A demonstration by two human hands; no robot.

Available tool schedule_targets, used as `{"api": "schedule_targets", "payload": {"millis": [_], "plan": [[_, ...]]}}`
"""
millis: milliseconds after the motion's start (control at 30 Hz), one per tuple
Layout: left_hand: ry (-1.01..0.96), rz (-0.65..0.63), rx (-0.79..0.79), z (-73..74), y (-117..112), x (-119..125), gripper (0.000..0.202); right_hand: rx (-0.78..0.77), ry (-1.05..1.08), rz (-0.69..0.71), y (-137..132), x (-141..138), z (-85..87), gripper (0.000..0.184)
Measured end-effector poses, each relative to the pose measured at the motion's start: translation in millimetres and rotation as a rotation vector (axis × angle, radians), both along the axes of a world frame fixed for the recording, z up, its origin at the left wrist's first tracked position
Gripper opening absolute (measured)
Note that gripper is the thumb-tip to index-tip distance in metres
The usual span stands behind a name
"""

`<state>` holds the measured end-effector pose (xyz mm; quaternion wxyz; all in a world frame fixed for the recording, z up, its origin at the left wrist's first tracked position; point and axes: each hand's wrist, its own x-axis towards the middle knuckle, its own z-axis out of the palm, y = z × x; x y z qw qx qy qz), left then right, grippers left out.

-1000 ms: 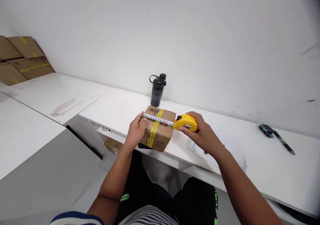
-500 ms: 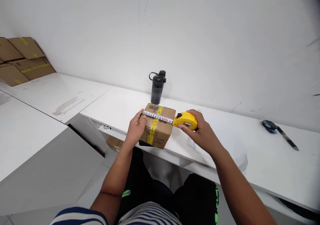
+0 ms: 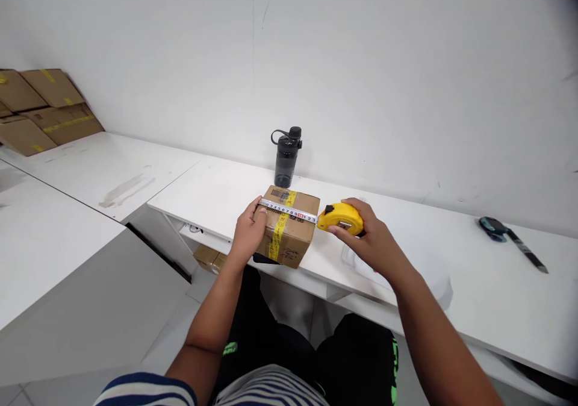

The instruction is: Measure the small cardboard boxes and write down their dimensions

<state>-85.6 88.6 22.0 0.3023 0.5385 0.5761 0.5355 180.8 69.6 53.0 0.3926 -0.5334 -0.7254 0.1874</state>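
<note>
A small brown cardboard box [image 3: 291,237] with yellow printed tape sits at the front edge of the white table [image 3: 217,189]. Across its top lies the extended blade of a yellow tape measure [image 3: 338,218]. My left hand [image 3: 250,225] pinches the blade's end against the box's left edge, thumb on top. Just off the box's right side, my right hand [image 3: 368,237] is wrapped around the tape measure's case. Numbers up to a little past the red 10 mark show on the blade.
A dark water bottle [image 3: 285,159] stands behind the box by the wall. Several taped cartons [image 3: 67,123] are stacked at the far left. On the right lie a dark object [image 3: 493,228] and a pen-like item [image 3: 527,250]. Another small carton [image 3: 206,256] sits on the shelf below.
The tape measure's case has moved slightly right, away from the box, with a bit more blade drawn out. My left hand stays at the box's left edge.
</note>
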Motion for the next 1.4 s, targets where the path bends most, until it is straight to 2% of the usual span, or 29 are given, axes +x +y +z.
{"api": "schedule_targets", "payload": {"millis": [367,533,633,800,900,967,1033,1133,1200,1267,1333,1400], "plan": [[0.020,0.002,0.036,-3.4,0.8,-0.6,0.046,0.048,0.032,0.039,1.7,-4.7,-6.7,0.057],[0.026,-0.011,0.002,-1.9,-1.5,-2.1,0.049,0.032,0.016,-0.033,1.9,-10.4,2.9,0.061],[0.050,-0.053,0.005,0.3,-6.1,-1.0,0.051,0.089,0.012,-0.026,4.6,-33.2,15.2,0.061],[-0.021,-0.179,0.047,-0.7,-7.3,7.1,0.056,0.204,-0.226,0.049,25.4,-96.2,32.9,0.047],[-0.160,-0.132,0.094,-6.7,-3.0,16.0,0.056,0.267,-0.252,0.068,38.4,-118.1,37.6,0.045],[-0.205,-0.008,0.164,-12.1,-1.7,23.2,0.044,0.283,-0.190,0.063,38.7,-116.7,36.8,0.044],[-0.162,0.120,0.260,-17.6,-1.4,30.4,0.033,0.317,-0.058,-0.004,30.2,-104.6,30.9,0.045],[-0.033,0.203,0.457,-24.1,6.8,40.1,0.030,0.338,0.304,-0.232,10.1,-77.2,9.4,0.052],[0.043,0.256,0.584,-25.5,25.2,47.6,0.032,0.253,0.577,-0.379,1.5,-58.4,-12.4,0.056],[0.110,0.299,0.629,-22.9,54.6,57.2,0.035,0.057,0.752,-0.437,0.6,-40.8,-37.3,0.055],[0.164,0.295,0.555,-16.4,87.4,68.8,0.039,-0.154,0.715,-0.447,5.4,-25.8,-61.2,0.056],[0.210,0.276,0.461,-8.7,110.5,81.6,0.042,-0.263,0.542,-0.477,12.0,-15.6,-80.5,0.059]]}}
